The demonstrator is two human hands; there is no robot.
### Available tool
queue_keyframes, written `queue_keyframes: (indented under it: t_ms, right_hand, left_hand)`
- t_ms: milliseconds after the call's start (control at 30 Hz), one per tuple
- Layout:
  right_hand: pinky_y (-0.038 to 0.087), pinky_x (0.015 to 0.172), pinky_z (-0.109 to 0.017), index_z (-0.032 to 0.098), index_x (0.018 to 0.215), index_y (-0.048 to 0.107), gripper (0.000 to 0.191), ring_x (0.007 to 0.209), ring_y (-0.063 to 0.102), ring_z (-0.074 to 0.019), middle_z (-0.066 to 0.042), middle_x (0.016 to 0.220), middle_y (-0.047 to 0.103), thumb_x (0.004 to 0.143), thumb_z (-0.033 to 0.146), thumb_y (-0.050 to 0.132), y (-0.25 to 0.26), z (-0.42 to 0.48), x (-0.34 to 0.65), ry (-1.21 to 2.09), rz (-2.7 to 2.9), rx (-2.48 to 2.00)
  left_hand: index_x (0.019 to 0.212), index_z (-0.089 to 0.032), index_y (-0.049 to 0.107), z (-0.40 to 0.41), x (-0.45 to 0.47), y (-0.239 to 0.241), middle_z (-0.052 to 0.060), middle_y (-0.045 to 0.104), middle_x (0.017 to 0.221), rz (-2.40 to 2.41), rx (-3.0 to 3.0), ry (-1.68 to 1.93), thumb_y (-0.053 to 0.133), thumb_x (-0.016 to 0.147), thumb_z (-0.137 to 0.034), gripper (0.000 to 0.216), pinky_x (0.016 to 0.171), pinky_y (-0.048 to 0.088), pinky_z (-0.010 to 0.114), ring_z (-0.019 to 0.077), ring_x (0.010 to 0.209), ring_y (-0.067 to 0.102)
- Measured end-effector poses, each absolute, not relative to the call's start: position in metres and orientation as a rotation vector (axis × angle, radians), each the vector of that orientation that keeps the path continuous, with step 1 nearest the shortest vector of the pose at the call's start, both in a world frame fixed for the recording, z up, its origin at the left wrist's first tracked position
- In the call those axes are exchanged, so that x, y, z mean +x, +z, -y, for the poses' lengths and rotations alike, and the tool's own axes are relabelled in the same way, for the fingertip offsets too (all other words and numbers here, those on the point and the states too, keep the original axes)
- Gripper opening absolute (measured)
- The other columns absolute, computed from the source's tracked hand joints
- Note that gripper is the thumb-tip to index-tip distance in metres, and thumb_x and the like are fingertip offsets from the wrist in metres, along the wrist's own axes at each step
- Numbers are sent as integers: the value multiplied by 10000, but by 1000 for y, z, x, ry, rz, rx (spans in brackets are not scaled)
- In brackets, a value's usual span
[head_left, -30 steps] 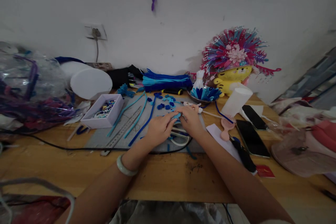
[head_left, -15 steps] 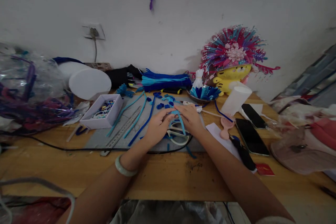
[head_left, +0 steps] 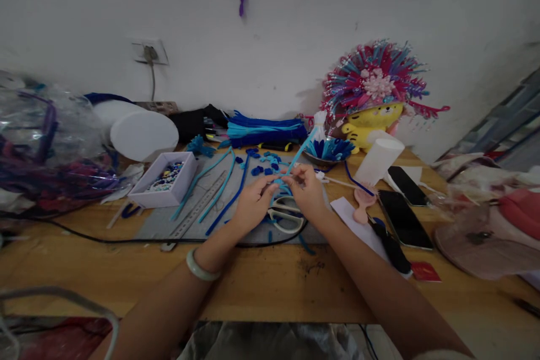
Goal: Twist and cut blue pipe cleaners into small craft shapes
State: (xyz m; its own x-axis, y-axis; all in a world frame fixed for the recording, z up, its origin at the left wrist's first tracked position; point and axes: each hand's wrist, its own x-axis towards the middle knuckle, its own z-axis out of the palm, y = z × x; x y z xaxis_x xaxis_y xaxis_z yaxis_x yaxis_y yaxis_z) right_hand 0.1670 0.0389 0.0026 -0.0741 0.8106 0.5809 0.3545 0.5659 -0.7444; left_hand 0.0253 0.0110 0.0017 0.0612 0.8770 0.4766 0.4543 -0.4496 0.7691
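Note:
Both hands meet over a grey cutting mat [head_left: 169, 225] on the wooden table. My left hand [head_left: 253, 205] and my right hand [head_left: 306, 191] each pinch a light blue pipe cleaner [head_left: 300, 152]. Its free end points up and to the right, toward a bowl of blue petals [head_left: 329, 151]. White-handled scissors [head_left: 287, 219] lie on the mat just under my hands. Small blue pieces [head_left: 264, 167] and long blue pipe cleaners [head_left: 230, 185] lie on the mat beyond my fingers.
A white box of beads [head_left: 166, 177], a metal ruler [head_left: 196, 211] and a black cable [head_left: 105, 239] lie left of the hands. To the right are a pink brush [head_left: 363, 202], two phones [head_left: 405, 219], a white cup [head_left: 379, 160] and a yellow plush with a feathered headdress [head_left: 375, 95].
The light blue pipe cleaner hung down in a loop between my hands half a second ago; now its end sticks up to the right. Both hands stayed in place over the mat.

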Motion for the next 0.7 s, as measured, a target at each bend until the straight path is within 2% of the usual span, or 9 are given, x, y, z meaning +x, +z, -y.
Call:
queue_keyframes:
  t_ms: [67,167,367,500,700]
  right_hand:
    - [462,692,-302,213,789,554,100,739,599,-167,-26,806,651,781,311,533,4,-39,167,430,1724,-995]
    - [453,773,-318,224,762,595,110,851,587,-176,-34,891,646,801,278,507,9,-41,169,319,1819,-942]
    - [426,842,-332,197,881,593,202,939,556,-179,-77,972,611,783,140,427,10,-45,175,198,2014,-799]
    - [421,819,-350,186,909,559,251,943,540,-198,-85,956,607,740,88,401,4,-50,176,161,2108,-808]
    - [419,722,-316,196,709,524,175,810,551,-190,-63,829,609,705,62,411,7,-50,178,144,2073,-852]
  left_hand:
    - [990,-169,602,-12,25,1,46,667,972,-1348,1920,1350,435,821,-296,269,795,461,287,161,878,602]
    - [970,-164,606,-13,25,0,48,673,949,-1378,1919,1333,440,815,-297,264,781,466,289,164,855,609]
    - [978,-177,608,-15,24,-1,37,669,962,-1358,1905,1375,443,819,-301,261,791,460,278,160,873,601]
    - [973,-178,609,-13,24,3,30,669,963,-1331,1909,1366,439,821,-274,248,796,458,268,151,871,601]
    - [980,-175,613,-3,28,9,40,677,949,-1267,2018,1307,446,814,-277,256,747,469,255,158,847,612]
